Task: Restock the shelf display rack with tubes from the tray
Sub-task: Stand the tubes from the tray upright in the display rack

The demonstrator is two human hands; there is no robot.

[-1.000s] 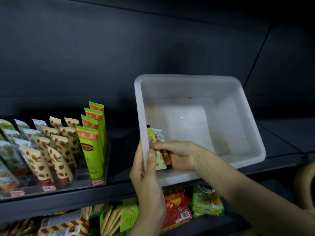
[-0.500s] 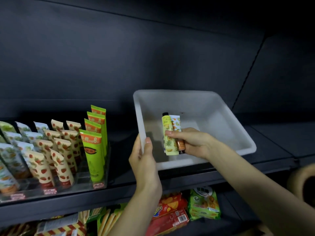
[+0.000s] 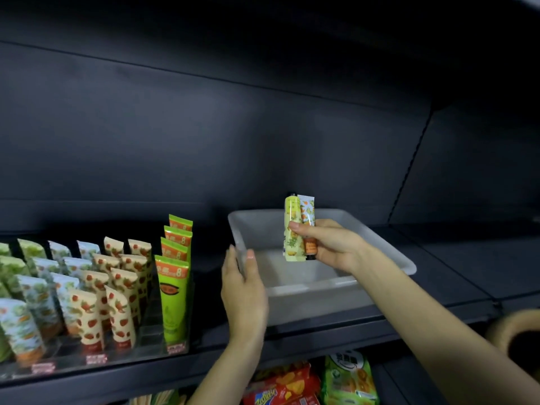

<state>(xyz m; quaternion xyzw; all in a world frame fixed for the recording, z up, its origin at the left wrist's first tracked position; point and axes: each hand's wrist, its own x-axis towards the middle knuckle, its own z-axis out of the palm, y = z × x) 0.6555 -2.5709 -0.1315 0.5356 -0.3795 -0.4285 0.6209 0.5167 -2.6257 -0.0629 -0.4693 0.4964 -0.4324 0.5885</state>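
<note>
A white plastic tray (image 3: pixel 388 252) lies on the dark shelf, nearly level. My left hand (image 3: pixel 244 283) grips its left rim, thumb inside the wall. My right hand (image 3: pixel 330 244) holds two tubes upright above the tray: a yellow-green tube (image 3: pixel 292 220) in front and a white-and-orange tube (image 3: pixel 308 213) behind it. No other tubes show inside the tray. On the left stands the clear display rack (image 3: pixel 146 325) with rows of floral tubes, strawberry-patterned tubes (image 3: pixel 118 305) and a row of green tubes (image 3: pixel 172 296).
The dark shelf (image 3: pixel 455 276) stretches right of the tray. Below it are snack packets, red (image 3: pixel 280 387) and green (image 3: pixel 347 378). A tan rounded object (image 3: pixel 514 340) sits at the lower right edge. The dark back panel rises behind everything.
My right hand has lifted the two tubes out of the tray and raised them above it. The tray has tipped from steeply tilted towards me down to nearly level, my left hand still on its rim.
</note>
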